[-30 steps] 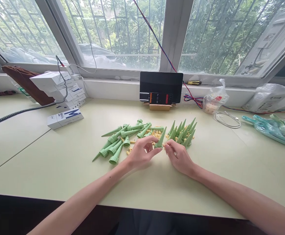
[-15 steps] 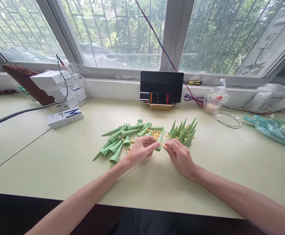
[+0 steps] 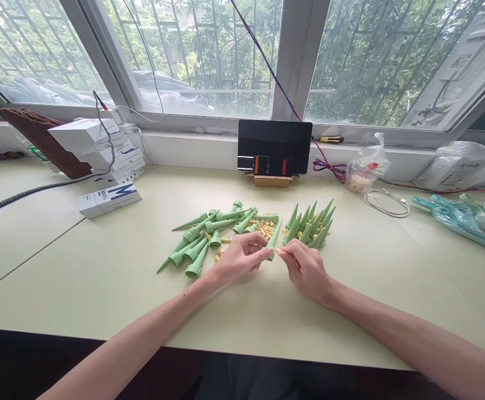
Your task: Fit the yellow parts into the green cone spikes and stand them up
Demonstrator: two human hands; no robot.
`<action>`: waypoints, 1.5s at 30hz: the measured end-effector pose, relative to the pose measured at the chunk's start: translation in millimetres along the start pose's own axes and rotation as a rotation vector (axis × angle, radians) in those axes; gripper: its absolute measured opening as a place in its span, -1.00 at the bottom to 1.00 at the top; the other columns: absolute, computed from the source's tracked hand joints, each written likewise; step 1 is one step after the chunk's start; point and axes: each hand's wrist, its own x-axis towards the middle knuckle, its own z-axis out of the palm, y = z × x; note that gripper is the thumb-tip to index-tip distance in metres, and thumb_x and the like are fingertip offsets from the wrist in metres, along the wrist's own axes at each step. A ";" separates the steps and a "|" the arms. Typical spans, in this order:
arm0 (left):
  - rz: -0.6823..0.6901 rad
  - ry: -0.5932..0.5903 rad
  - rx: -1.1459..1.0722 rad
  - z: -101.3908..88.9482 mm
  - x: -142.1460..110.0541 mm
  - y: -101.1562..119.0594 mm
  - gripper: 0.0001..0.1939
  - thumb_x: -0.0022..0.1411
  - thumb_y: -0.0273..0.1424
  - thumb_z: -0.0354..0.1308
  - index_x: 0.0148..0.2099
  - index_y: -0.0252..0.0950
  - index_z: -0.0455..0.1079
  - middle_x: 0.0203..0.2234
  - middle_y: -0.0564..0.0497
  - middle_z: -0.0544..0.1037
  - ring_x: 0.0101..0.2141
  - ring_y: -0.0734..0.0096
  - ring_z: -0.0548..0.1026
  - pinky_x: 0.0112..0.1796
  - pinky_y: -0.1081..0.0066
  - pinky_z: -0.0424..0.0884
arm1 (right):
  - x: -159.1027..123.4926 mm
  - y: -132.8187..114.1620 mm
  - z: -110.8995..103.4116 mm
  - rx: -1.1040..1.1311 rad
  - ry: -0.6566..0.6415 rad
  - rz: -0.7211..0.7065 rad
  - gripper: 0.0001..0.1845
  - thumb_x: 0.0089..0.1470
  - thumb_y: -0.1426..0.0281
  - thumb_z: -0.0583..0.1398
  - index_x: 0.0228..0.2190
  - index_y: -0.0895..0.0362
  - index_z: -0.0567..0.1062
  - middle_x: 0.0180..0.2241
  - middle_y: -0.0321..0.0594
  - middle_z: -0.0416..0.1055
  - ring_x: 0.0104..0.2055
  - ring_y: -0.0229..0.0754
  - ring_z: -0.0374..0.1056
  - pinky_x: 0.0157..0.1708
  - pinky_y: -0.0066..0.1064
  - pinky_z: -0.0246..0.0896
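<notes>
My left hand [image 3: 244, 255] is closed around the wide end of a green plastic spike [image 3: 274, 236], whose point tilts up and away. Against the side of that spike, my right hand [image 3: 306, 266] pinches a small yellow plastic piece [image 3: 278, 251]; whether it sits in the spike is too small to tell. Left of my hands lies a heap of green spikes [image 3: 194, 253] with wide ribbed caps. Behind my left hand is a pile of loose yellow pieces [image 3: 266, 229]. Several spikes with yellow pieces at their sides [image 3: 311, 225] stand point-up beyond my right hand.
A phone [image 3: 272, 166] showing a timer leans on a black screen [image 3: 275, 139] at the back. White boxes [image 3: 109, 200] are at the left. A knotted plastic bag [image 3: 367, 166], a coiled white cable [image 3: 386, 204] and bagged teal items [image 3: 467, 222] lie to the right.
The held spike has tilted slightly, its point now further right. The right fingers have shifted a little at the yellow piece, still beside the spike. The heaps look the same.
</notes>
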 end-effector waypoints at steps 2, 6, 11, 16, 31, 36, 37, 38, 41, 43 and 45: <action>0.017 0.001 0.039 0.7 -1.1 0.8 -0.69 0.24 -0.16 0.21 -0.22 -0.35 0.41 -0.44 0.04 0.43 -0.58 0.60 0.30 -0.58 0.52 0.25 | -0.1 -1.2 0.7 0.031 0.008 0.018 -0.76 0.33 0.35 0.03 -0.40 0.08 0.33 -0.51 -0.29 0.22 -0.56 -0.28 0.05 -0.54 -0.42 -0.04; 0.083 0.027 0.151 2.2 -2.7 0.4 -0.73 0.23 -0.20 0.22 -0.21 -0.33 0.41 -0.42 0.05 0.43 -0.52 0.56 0.33 -0.51 0.51 0.30 | 1.5 -7.4 -0.1 0.121 0.037 0.082 -0.75 0.31 0.37 0.05 -0.45 0.08 0.28 -0.53 -0.33 0.20 -0.54 -0.28 0.08 -0.53 -0.43 0.00; 0.224 0.103 0.278 4.3 -1.2 -6.1 -0.78 0.20 -0.28 0.27 -0.23 -0.32 0.39 -0.43 0.08 0.39 -0.51 0.58 0.30 -0.47 0.52 0.34 | 4.9 -13.6 -2.6 0.223 0.014 0.237 -0.67 0.31 0.29 0.04 -0.51 0.09 0.23 -0.59 -0.37 0.15 -0.58 -0.29 0.05 -0.56 -0.43 0.00; 0.364 0.112 0.386 4.4 0.5 -16.7 -0.81 0.23 -0.31 0.25 -0.17 -0.30 0.40 -0.40 0.05 0.41 -0.51 0.56 0.35 -0.50 0.52 0.37 | 6.1 -15.1 -3.9 0.335 -0.047 0.360 -0.63 0.31 0.20 0.03 -0.51 0.09 0.24 -0.63 -0.36 0.19 -0.61 -0.30 0.09 -0.59 -0.42 0.04; 0.624 0.052 0.586 4.0 -0.6 -11.7 -0.71 0.35 -0.54 0.05 0.05 -0.21 0.45 -0.14 -0.12 0.51 -0.20 0.37 0.51 -0.21 0.38 0.47 | 14.1 -20.3 -9.2 0.893 -0.210 0.653 -0.58 0.23 0.12 0.14 -0.54 0.09 0.21 -0.69 -0.49 0.08 -0.75 -0.40 0.01 -0.73 -0.50 -0.14; 0.587 0.091 0.578 5.5 0.4 -11.7 -0.73 0.36 -0.53 0.03 0.02 -0.22 0.45 -0.09 -0.13 0.52 -0.16 0.35 0.51 -0.22 0.38 0.48 | 13.9 -20.5 -8.4 0.848 -0.213 0.652 -0.59 0.24 0.10 0.13 -0.51 0.09 0.24 -0.70 -0.47 0.15 -0.73 -0.38 0.04 -0.70 -0.49 -0.05; 0.564 0.105 0.568 5.9 0.9 -12.1 -0.74 0.36 -0.52 0.04 0.02 -0.22 0.45 -0.09 -0.13 0.52 -0.17 0.35 0.51 -0.24 0.39 0.48 | 13.9 -20.8 -7.8 0.840 -0.199 0.657 -0.59 0.23 0.09 0.13 -0.50 0.10 0.26 -0.69 -0.47 0.14 -0.73 -0.38 0.05 -0.71 -0.49 -0.03; 0.533 0.123 0.559 6.3 1.5 -12.4 -0.76 0.36 -0.50 0.05 0.01 -0.23 0.44 -0.09 -0.13 0.53 -0.22 0.37 0.51 -0.29 0.41 0.47 | 13.9 -21.1 -7.1 0.827 -0.181 0.660 -0.59 0.23 0.08 0.13 -0.49 0.10 0.28 -0.69 -0.47 0.13 -0.73 -0.38 0.06 -0.71 -0.49 -0.01; 0.423 0.206 0.533 6.8 2.8 -11.7 -0.81 0.31 -0.41 0.15 -0.04 -0.27 0.44 -0.20 -0.07 0.55 -0.47 0.53 0.42 -0.45 0.48 0.40 | 13.0 -21.8 -4.8 0.772 -0.108 0.645 -0.60 0.24 0.04 0.11 -0.43 0.10 0.31 -0.62 -0.44 0.19 -0.71 -0.37 0.09 -0.69 -0.47 0.07; 0.349 0.266 0.495 6.5 3.2 -10.1 -0.79 0.27 -0.34 0.21 -0.07 -0.29 0.44 -0.27 -0.03 0.55 -0.57 0.59 0.34 -0.50 0.49 0.37 | 11.8 -22.4 -3.8 0.715 -0.066 0.624 -0.63 0.24 0.04 0.11 -0.35 0.10 0.33 -0.51 -0.37 0.29 -0.69 -0.37 0.13 -0.69 -0.46 0.11; 0.277 0.288 0.430 5.8 3.4 -8.2 -0.74 0.25 -0.27 0.23 -0.09 -0.31 0.45 -0.31 -0.03 0.56 -0.57 0.58 0.35 -0.52 0.49 0.36 | 10.5 -23.3 -3.6 0.622 -0.058 0.587 -0.66 0.24 0.06 0.11 -0.26 0.09 0.36 -0.41 -0.30 0.36 -0.65 -0.34 0.18 -0.67 -0.45 0.14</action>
